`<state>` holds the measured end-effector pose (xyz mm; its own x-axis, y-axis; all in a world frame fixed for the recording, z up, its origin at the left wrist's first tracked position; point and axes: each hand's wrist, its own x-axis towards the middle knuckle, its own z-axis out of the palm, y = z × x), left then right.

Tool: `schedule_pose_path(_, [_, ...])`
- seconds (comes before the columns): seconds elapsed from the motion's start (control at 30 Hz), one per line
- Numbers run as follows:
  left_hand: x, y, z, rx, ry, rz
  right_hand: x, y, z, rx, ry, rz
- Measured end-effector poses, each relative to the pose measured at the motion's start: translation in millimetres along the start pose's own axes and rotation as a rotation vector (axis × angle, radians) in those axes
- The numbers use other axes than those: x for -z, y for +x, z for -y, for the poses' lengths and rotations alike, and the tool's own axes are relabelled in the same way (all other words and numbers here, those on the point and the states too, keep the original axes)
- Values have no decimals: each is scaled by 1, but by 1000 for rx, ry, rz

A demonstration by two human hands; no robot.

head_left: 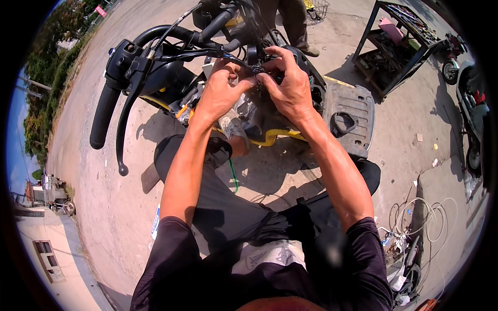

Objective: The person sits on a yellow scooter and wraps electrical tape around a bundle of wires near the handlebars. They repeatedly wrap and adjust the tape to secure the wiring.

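Far left, we've got the black handlebar grip (105, 118), brake lever (125, 124) curving beside it. Our left hand (220, 92) pinches the black wires (257, 69), bunched between both hands near the middle of the handlebar (174, 32); our right hand (290, 87) pinches them from the other side. Further right: grey plastic footboard (360, 111), loaded metal table (405, 72), loose white cable (445, 215) on the concrete (415, 168).

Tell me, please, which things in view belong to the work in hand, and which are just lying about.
Seems part of the work:
- dark wires, at the fingertips of the left hand and right hand
- handlebar, beside them
- yellow-framed vehicle, beneath

Seems only lying about:
- pale cable, coiled on the ground
- cluttered metal rack
- parked motorbike
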<state>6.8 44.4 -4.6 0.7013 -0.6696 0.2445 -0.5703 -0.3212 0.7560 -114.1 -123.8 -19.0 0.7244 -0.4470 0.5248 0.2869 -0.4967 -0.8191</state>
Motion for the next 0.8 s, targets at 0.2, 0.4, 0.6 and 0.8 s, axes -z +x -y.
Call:
schedule_pose_path(0.2, [-8,4,1,22,-468,-95,-2,1,-18,131,-67,-11])
schedule_pose_path(0.4, [-20,11,9,21,-529,29,6,2,-7,-4,43,19])
schedule_pose_path(0.6, [-23,10,10,39,-463,-1,17,1,-7,40,19,44])
schedule_pose_path(0.8, [-21,8,9,-47,-269,-55,9,1,-13,247,-98,22])
